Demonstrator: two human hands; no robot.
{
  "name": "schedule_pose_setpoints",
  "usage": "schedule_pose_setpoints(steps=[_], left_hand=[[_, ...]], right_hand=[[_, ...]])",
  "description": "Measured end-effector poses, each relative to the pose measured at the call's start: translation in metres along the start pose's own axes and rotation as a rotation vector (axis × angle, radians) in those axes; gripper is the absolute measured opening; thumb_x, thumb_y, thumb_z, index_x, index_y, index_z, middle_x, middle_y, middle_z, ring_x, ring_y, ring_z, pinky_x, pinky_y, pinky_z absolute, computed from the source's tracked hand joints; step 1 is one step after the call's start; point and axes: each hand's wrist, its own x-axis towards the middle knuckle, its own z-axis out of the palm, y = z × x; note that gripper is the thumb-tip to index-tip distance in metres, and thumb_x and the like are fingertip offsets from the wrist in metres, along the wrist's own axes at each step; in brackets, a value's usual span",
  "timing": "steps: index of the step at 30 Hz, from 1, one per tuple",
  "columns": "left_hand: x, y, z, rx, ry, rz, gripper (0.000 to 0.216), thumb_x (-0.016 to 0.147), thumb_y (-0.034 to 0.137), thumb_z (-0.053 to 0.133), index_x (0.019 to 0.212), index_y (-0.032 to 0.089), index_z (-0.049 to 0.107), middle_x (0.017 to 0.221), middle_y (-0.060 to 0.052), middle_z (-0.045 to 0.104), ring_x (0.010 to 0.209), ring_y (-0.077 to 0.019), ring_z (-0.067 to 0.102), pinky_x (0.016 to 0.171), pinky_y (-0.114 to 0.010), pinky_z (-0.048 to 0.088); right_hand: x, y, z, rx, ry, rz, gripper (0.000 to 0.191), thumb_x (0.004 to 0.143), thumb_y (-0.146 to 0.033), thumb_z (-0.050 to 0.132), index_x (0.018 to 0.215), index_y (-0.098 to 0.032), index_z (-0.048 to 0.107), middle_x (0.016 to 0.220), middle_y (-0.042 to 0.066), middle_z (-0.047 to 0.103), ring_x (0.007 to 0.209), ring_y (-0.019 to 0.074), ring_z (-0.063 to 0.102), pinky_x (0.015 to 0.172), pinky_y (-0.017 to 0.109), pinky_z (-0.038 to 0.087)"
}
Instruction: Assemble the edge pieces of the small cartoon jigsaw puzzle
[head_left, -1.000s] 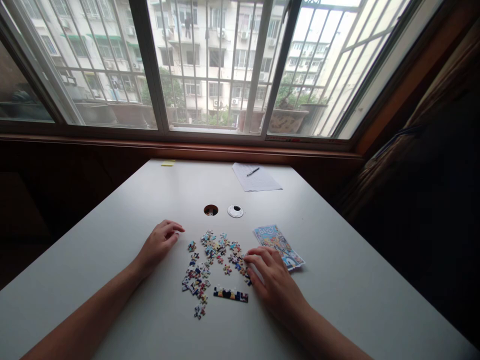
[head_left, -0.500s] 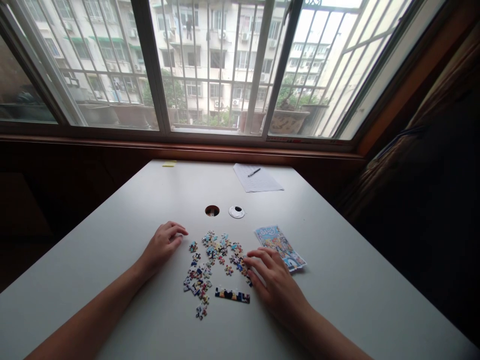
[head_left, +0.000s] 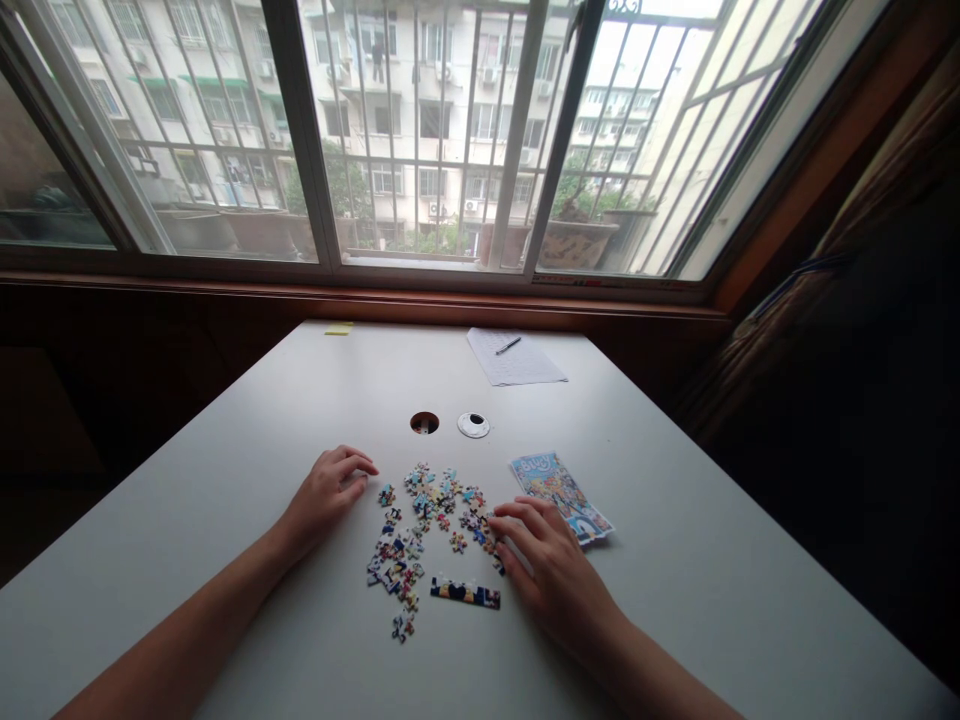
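Note:
Many loose jigsaw puzzle pieces lie in an arching cluster on the white table. Below the middle of the arch sits a joined strip of puzzle pieces, dark with yellow patches. My left hand rests on the table left of the pieces, fingers loosely bent and apart, holding nothing. On the other side, my right hand lies with its fingers spread, the fingertips at the right edge of the cluster. Its fingers partly cover some pieces there. A colourful picture sheet lies just beyond the right hand.
Farther back are a round cable hole and its white cover. Near the far edge lie a sheet of paper with a pen on it, and a yellow note. A barred window stands behind the table.

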Motion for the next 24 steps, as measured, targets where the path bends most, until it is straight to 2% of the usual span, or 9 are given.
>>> schedule_pose_setpoints(steps=[14, 24], left_hand=[[-0.002, 0.006, -0.002, 0.024, -0.029, 0.059, 0.020, 0.088, 0.028, 0.054, 0.095, 0.025, 0.073, 0.111, -0.005, 0.065, 0.110, -0.0274, 0.053, 0.099, -0.042, 0.043], [-0.005, 0.012, -0.005, 0.049, -0.047, 0.216, 0.017, 0.091, 0.028, 0.056, 0.097, 0.026, 0.072, 0.113, -0.004, 0.063, 0.110, -0.0263, 0.050, 0.097, -0.041, 0.044]], right_hand=[[0.000, 0.000, 0.000, 0.004, 0.037, -0.022, 0.028, 0.094, -0.016, 0.056, 0.119, -0.025, 0.065, 0.124, 0.009, 0.064, 0.123, 0.0293, 0.052, 0.104, 0.051, 0.048], [0.000, -0.001, -0.001, 0.054, 0.098, -0.072, 0.028, 0.092, -0.012, 0.055, 0.115, -0.025, 0.067, 0.116, 0.010, 0.067, 0.119, 0.0294, 0.055, 0.099, 0.052, 0.051]])
